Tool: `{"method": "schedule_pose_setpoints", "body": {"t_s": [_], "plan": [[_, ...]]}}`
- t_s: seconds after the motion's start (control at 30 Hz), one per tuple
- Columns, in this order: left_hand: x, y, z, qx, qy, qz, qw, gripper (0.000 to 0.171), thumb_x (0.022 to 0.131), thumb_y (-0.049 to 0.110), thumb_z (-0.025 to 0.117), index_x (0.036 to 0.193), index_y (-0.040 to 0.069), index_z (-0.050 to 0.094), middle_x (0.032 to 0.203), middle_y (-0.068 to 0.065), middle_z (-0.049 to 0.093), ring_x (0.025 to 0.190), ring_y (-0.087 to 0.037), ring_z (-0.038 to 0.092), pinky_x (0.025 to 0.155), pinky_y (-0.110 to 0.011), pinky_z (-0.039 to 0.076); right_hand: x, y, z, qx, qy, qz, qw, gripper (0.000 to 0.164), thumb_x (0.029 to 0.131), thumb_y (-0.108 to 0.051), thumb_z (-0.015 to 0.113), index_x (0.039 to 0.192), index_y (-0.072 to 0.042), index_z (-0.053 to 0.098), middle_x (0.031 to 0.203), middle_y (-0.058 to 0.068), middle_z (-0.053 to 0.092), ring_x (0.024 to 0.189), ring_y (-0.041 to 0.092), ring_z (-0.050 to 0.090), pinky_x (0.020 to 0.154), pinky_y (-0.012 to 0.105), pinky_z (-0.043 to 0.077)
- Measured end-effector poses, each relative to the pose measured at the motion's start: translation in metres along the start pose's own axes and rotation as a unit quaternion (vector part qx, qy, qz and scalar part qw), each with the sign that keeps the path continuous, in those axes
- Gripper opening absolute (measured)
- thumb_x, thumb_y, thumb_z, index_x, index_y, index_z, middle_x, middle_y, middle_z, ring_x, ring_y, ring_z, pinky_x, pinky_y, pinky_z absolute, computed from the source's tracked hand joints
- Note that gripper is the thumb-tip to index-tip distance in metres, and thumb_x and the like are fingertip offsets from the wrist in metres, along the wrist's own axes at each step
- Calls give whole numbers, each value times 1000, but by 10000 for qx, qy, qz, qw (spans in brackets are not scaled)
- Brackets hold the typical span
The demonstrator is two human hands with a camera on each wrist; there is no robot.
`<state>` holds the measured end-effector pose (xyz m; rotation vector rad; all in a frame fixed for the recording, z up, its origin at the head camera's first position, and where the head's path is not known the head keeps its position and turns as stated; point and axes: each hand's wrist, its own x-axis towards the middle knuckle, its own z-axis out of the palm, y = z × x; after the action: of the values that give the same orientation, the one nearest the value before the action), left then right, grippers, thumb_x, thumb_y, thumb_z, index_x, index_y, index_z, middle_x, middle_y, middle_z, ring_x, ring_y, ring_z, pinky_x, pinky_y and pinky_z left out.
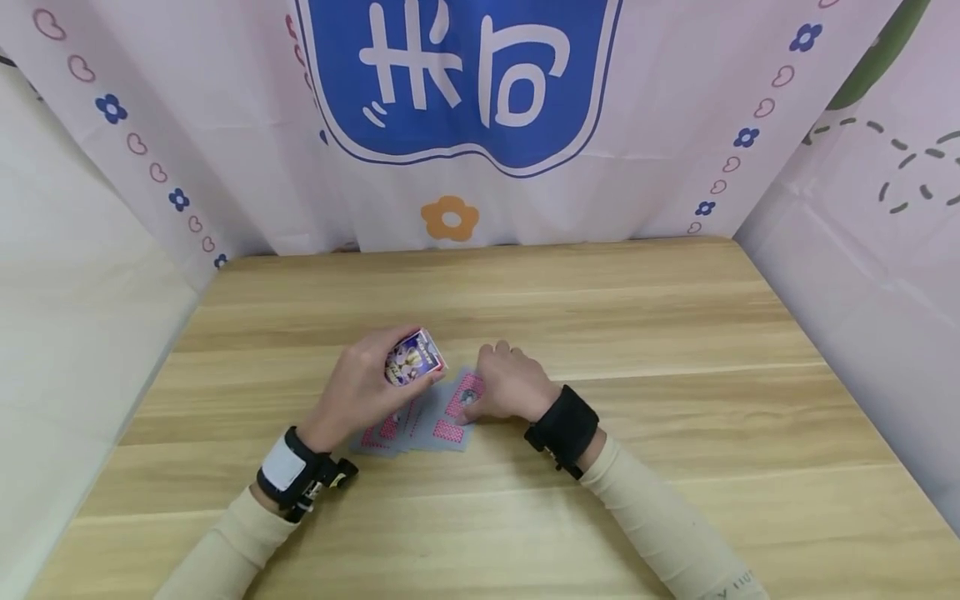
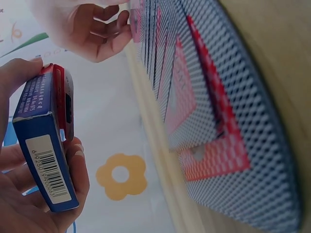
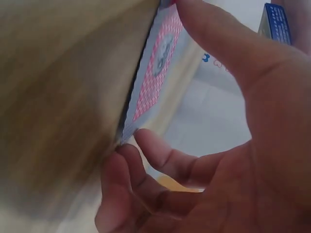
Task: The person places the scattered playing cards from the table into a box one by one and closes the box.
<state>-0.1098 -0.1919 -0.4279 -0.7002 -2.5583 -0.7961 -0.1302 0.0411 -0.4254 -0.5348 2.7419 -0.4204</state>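
Observation:
My left hand [image 1: 358, 379] grips a small blue card box [image 1: 412, 358] with a colourful picture on its face, thumb and fingers on opposite sides, held above the table. A barcode shows on one end of the box [image 2: 46, 167] in the left wrist view. Below it, playing cards [image 1: 448, 430] with grey-and-red patterned backs lie in an overlapping spread. At the right end of that spread is my right hand [image 1: 516, 387]. In the right wrist view its thumb is at one end of a card [image 3: 158, 68] and its curled fingertips [image 3: 129, 155] are at the other.
The wooden table [image 1: 637, 317] reaches back to a white cloth [image 1: 247, 150] printed with hearts, flowers and a blue emblem. White cloth walls stand on both sides. Each wrist wears a black strap [image 1: 566, 425] with a small device.

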Motion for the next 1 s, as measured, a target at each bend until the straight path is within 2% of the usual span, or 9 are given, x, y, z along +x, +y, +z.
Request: {"method": "schedule_pose_setpoints", "body": {"t_s": [0.1, 0.2, 0.37, 0.43, 0.5, 0.63, 0.77, 0.9, 1.0], "plan": [[1, 0, 0, -39, -48, 44, 10000, 67, 82, 39, 90, 135, 5, 66, 120, -12, 75, 94, -19, 71, 78, -39, 60, 1, 2, -4, 218, -81, -28, 9997, 69, 77, -50, 92, 113, 0, 61, 91, 6, 57, 77, 20, 53, 62, 33, 43], [1, 0, 1, -47, -97, 94, 9999, 67, 82, 39, 91, 135, 4, 66, 121, -13, 75, 94, -19, 72, 78, -38, 60, 1, 7, -10, 601, -266, -212, 9976, 51, 87, -37, 86, 111, 0, 60, 82, 2, 56, 68, 16, 50, 57, 29, 39], [1, 0, 2, -93, -133, 145, 9998, 67, 82, 37, 91, 134, 2, 66, 120, -14, 75, 92, -19, 72, 76, -37, 61, -2, 16, -26, 1547, -349, -943, 9828, 13, 102, -13, 66, 98, -5, 57, 78, -1, 51, 65, 12, 47, 58, 24, 37], [1, 0, 2, -102, -140, 152, 9997, 68, 82, 36, 91, 134, 2, 66, 118, -15, 75, 91, -19, 72, 75, -36, 61, -3, 18, -33, 1951, -71, -1132, 9742, 7, 103, -9, 59, 98, -5, 56, 79, 0, 51, 66, 11, 46, 59, 23, 38], [1, 1, 2, -99, -152, 147, 9997, 67, 82, 36, 91, 134, 1, 66, 118, -16, 76, 90, -19, 72, 74, -35, 61, -6, 18, -40, 2348, 364, -1121, 9649, 3, 105, -7, 53, 102, -6, 55, 81, 2, 52, 66, 12, 46, 60, 24, 38], [0, 1, 0, -92, -161, 117, 9998, 67, 82, 34, 91, 134, 2, 66, 118, -16, 76, 91, -19, 73, 75, -36, 61, -8, 16, -48, 3017, 1271, -964, 9400, 8, 108, -9, 48, 111, -4, 54, 89, 13, 62, 66, 16, 45, 60, 26, 35], [1, 1, 0, -105, -173, 90, 9998, 66, 82, 34, 91, 134, 2, 66, 119, -16, 75, 93, -20, 73, 76, -37, 61, -8, 14, -49, 3347, 1773, -912, 9210, 10, 109, -10, 46, 114, -3, 53, 93, 15, 65, 69, 17, 47, 61, 26, 35], [1, 2, 0, -137, -124, 143, 9997, 67, 82, 34, 91, 134, 2, 66, 118, -15, 76, 92, -19, 73, 75, -37, 61, -7, 14, -47, 3431, 2079, -869, 9119, 11, 110, -12, 47, 115, -4, 52, 88, 10, 62, 70, 18, 48, 62, 26, 36], [1, 3, 2, -212, -88, 237, 9995, 67, 81, 36, 92, 133, 3, 66, 116, -12, 76, 90, -17, 72, 74, -35, 61, -7, 12, -46, 3460, 2158, -838, 9092, 10, 111, -13, 48, 115, -5, 51, 84, 8, 58, 67, 17, 46, 60, 26, 35]]}}
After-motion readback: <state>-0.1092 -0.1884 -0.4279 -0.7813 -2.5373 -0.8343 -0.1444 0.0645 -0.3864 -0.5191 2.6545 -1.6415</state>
